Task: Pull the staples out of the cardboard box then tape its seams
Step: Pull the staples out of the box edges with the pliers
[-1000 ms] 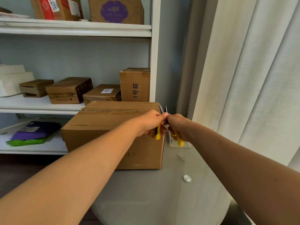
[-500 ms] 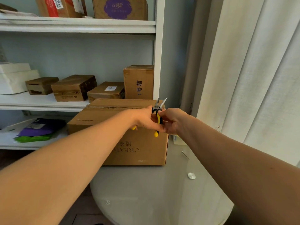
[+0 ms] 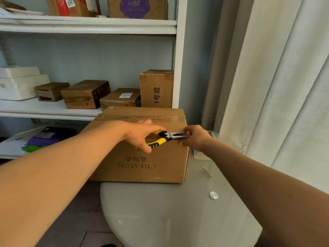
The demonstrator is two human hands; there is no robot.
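Sitting on the round glass table (image 3: 160,211), pushed against the shelf unit (image 3: 179,50): the cardboard box (image 3: 142,168). Gripping the yellow-handled pliers (image 3: 165,138) with the left hand (image 3: 142,134), tips (slightly apart) pointing at the box's right top edge. Pinching at the tips with the right hand (image 3: 195,138); anything between its fingers too small to tell.

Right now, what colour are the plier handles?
Yellow with black grip sections, on the pliers held by the left hand; head view.

Home storage corner, white shelving (image 3: 85,25) stacked with parcel boxes (image 3: 85,94), pale curtain (image 3: 284,86), round glass table (image 3: 169,211)
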